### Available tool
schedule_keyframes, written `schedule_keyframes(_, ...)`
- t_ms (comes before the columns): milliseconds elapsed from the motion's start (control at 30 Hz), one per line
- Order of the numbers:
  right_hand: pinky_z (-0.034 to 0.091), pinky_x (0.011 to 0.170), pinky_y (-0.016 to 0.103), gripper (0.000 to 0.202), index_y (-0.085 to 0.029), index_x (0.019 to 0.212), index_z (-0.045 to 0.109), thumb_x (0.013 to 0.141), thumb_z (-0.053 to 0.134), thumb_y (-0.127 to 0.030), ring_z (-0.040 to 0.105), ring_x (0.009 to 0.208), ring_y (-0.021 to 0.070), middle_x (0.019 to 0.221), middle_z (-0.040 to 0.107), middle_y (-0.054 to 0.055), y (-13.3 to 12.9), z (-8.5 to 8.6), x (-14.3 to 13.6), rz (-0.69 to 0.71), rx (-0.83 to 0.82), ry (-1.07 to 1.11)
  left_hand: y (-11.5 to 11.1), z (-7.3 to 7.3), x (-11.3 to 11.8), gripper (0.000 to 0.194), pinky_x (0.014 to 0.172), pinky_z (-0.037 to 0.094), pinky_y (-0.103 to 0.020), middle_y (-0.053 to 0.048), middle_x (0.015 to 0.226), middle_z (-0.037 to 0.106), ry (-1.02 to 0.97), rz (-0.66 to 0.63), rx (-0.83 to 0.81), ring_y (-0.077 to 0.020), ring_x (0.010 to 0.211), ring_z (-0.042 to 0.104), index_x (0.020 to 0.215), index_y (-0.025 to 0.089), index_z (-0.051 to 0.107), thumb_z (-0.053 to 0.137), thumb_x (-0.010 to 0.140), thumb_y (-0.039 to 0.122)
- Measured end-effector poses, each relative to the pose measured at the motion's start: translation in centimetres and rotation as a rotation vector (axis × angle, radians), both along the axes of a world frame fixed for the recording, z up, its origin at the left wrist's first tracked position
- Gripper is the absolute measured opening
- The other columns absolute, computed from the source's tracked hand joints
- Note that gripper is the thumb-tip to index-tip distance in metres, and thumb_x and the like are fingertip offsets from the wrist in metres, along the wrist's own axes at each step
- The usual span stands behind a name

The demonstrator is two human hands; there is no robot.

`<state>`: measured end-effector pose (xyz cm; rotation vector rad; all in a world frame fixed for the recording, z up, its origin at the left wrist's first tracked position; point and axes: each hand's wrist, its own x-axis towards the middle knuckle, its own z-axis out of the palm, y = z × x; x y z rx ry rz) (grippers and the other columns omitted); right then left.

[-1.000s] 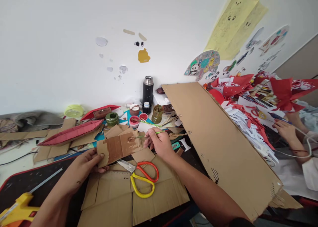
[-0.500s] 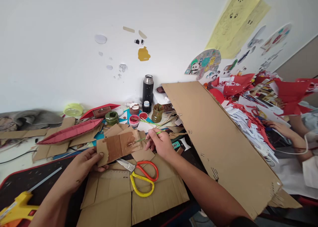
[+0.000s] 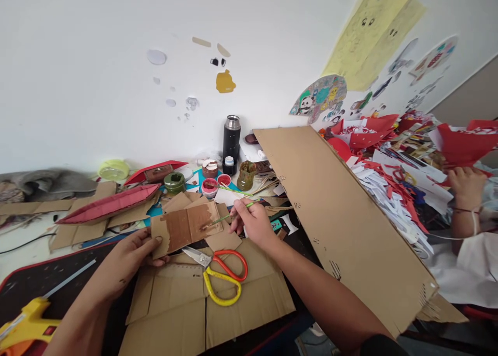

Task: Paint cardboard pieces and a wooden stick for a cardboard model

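Observation:
My left hand (image 3: 130,257) pinches the left edge of a small cardboard piece (image 3: 161,236), most of whose face is coated in brown paint. In my right hand (image 3: 251,223) is a thin green paintbrush (image 3: 223,218), its tip against the painted face near the right end. Scissors (image 3: 223,273) with one red and one yellow handle lie on larger cardboard sheets (image 3: 249,319) just below. Behind the piece stand a green paint jar (image 3: 174,182), a pink-red paint jar (image 3: 209,188), a small red one (image 3: 224,180) and a brown one (image 3: 210,168).
A yellow glue gun (image 3: 29,325) lies at lower left, a pink cardboard boat shape (image 3: 111,204) behind it. A black flask (image 3: 232,140) and murky jar (image 3: 246,176) stand near the wall. A large cardboard panel (image 3: 342,216) leans at right; beyond it are paper strips (image 3: 383,197) and another person's hand.
The brush tip has shifted slightly along the painted face. At the far right, the other person's hand has moved up to the red paper. My left hand keeps its hold.

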<state>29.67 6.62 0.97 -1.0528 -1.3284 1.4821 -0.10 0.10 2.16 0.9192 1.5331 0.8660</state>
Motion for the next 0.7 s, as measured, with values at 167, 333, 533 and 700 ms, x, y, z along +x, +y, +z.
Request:
schedule_keyframes(167, 0.047, 0.043, 0.020, 0.063, -0.022, 0.088, 0.063, 0.095, 0.064, -0.085, 0.074, 0.052, 0.0173, 0.063, 0.075, 0.003, 0.7, 0.6, 0.6, -0.117, 0.052, 0.002, 0.0, 0.3, 0.2, 0.063, 0.061, 0.065, -0.036, -0.002, 0.072, 0.076, 0.000, 0.017, -0.003, -0.0244, 0.062, 0.071, 0.091, 0.022, 0.075, 0.100, 0.048, 0.061)
schedule_keyframes(333, 0.046, 0.043, 0.020, 0.063, -0.022, 0.085, 0.062, 0.096, 0.064, -0.084, 0.072, 0.049, 0.0164, 0.057, 0.071, 0.000, 0.0, 0.4, 1.1, -0.077, 0.048, -0.012, -0.2, 0.6, 0.3, 0.061, 0.063, 0.063, -0.034, 0.000, 0.074, 0.076, 0.021, -0.010, 0.020, -0.0240, 0.064, 0.072, 0.096, 0.020, 0.074, 0.097, 0.055, 0.060)
schedule_keyframes(533, 0.047, 0.042, 0.021, 0.064, -0.023, 0.085, 0.060, 0.096, 0.062, -0.086, 0.073, 0.049, 0.0184, 0.056, 0.072, 0.001, 0.4, 0.4, 1.8, -0.102, 0.044, -0.019, -0.3, 0.6, 0.3, 0.056, 0.062, 0.061, -0.033, 0.002, 0.068, 0.074, 0.027, -0.031, 0.019, -0.0262, 0.065, 0.073, 0.093, 0.023, 0.073, 0.094, 0.060, 0.062)
schedule_keyframes(700, 0.048, 0.043, 0.021, 0.064, -0.023, 0.089, 0.062, 0.096, 0.064, -0.086, 0.076, 0.054, 0.0189, 0.063, 0.076, 0.003, 1.5, 0.7, 1.1, -0.129, 0.075, 0.008, -0.2, 0.1, 0.0, 0.061, 0.063, 0.064, -0.035, -0.001, 0.074, 0.076, 0.000, -0.021, 0.011, -0.0267, 0.067, 0.075, 0.100, 0.022, 0.074, 0.093, 0.061, 0.066)
